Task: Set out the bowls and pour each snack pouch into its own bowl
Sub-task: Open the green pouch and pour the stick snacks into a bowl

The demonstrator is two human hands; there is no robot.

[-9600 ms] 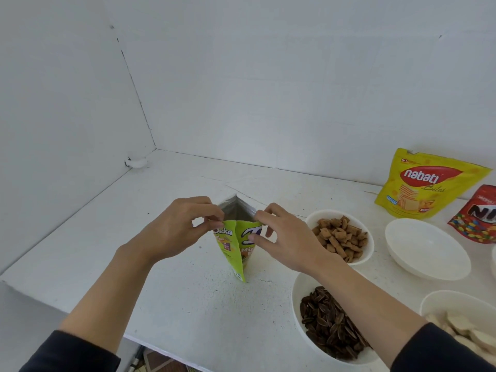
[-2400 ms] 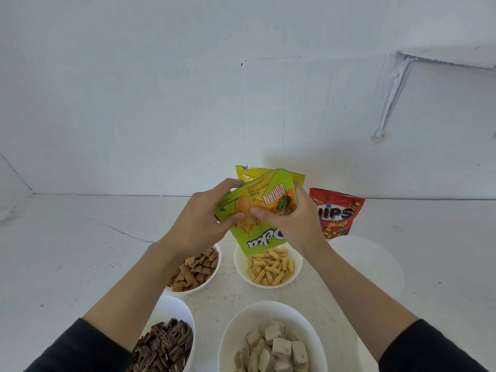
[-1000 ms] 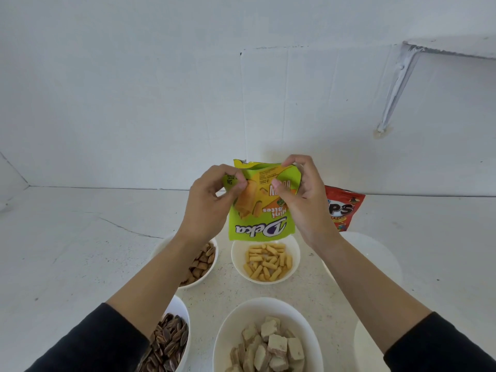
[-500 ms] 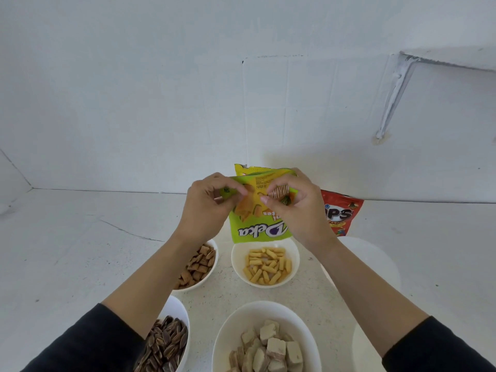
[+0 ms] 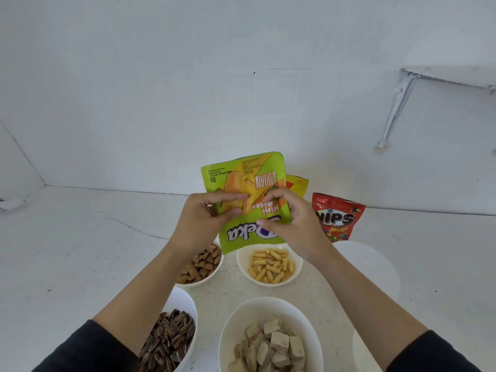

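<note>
The left hand and the right hand each pinch the green foil snack pouch, held upside down in the air just above the far white bowl of yellow sticks on the white desk.

Finishes on view, snack counter

Green Deka pouch, centre: printed plastic film, glossy, creased. Red Nips pouch at 3 o'clock of it and yellow pouch behind: same shiny film. Stick-snack bowl, wafer bowl, seed bowl, empty bowl: white, smooth, soft sheen; ceramic or plastic not discernible. Stick snacks: dry, matt. Wafer cubes: pale, matt coating. Sunflower seeds: striped shells, slight sheen. Countertop: white, matt, finely speckled, hairline crack at 9 o'clock. Wall: white paint, matt, faint tile lines. Sleeves, 6 o'clock edge: dark cloth, matt.
</note>
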